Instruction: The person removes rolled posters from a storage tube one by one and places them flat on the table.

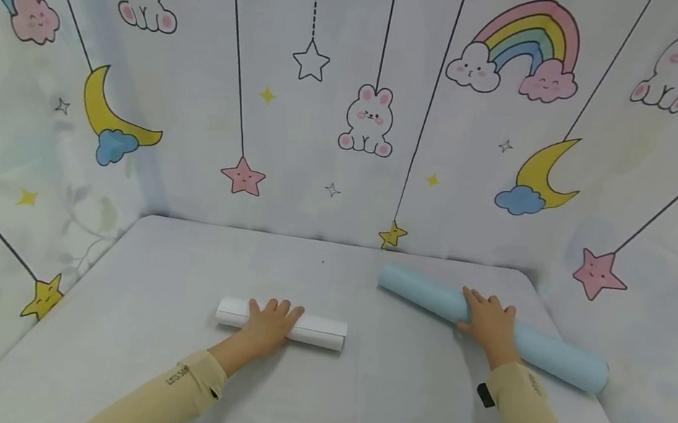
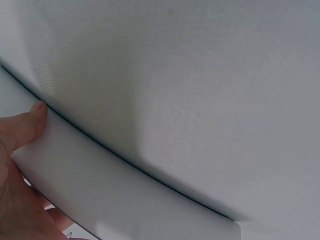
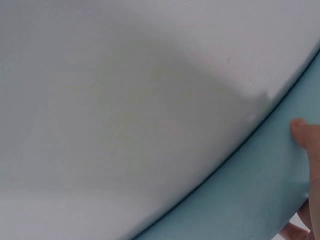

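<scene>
A white roll (image 1: 317,331) lies roughly level across the middle of the white table, and my left hand (image 1: 266,328) grips it from above. Seen from the left wrist, the thumb of my left hand (image 2: 20,165) lies along the near side of the white roll (image 2: 125,185), other fingers on its far side. On the right, a longer light blue roll (image 1: 561,356) lies slanted, its right end nearer me. My right hand (image 1: 489,325) grips it about midway. In the right wrist view, the thumb of my right hand (image 3: 312,160) presses the blue roll (image 3: 240,195).
The white table (image 1: 174,260) reaches back to a hanging cloth (image 1: 342,14) printed with rabbits, stars, moons and rainbows, which also runs along both sides. The right end of the blue roll is at the table's right edge.
</scene>
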`<state>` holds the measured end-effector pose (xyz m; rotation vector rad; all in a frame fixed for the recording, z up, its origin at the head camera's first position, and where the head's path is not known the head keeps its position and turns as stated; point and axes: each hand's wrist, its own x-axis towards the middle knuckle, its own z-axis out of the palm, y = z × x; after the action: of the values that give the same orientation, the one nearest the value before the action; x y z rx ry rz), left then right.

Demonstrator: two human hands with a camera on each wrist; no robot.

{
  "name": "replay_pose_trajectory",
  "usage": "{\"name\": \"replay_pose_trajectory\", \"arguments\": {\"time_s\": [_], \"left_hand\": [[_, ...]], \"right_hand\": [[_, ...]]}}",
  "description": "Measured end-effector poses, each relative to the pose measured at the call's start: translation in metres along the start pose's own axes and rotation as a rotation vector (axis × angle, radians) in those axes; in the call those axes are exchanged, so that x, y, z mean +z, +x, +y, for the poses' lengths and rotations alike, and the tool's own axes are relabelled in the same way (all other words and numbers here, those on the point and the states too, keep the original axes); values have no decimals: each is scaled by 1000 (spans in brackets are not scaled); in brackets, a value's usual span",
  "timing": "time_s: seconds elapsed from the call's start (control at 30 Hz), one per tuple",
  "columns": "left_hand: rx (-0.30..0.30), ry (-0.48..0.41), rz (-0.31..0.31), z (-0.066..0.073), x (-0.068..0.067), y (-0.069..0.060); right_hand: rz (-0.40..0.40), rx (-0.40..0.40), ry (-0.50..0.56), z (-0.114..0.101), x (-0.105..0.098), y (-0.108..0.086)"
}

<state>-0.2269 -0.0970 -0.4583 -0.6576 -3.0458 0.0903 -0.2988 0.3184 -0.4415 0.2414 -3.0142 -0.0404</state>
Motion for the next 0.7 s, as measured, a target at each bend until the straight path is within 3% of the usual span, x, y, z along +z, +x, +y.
{"name": "replay_pose_trajectory", "arguments": {"time_s": [0.4, 0.7], "left_hand": [[-35, 15, -43, 3, -4, 1], [-41, 11, -66, 8, -7, 0]], "right_hand": [[75, 94, -2, -6, 7, 16], [71, 153, -26, -2, 17, 18]]}}
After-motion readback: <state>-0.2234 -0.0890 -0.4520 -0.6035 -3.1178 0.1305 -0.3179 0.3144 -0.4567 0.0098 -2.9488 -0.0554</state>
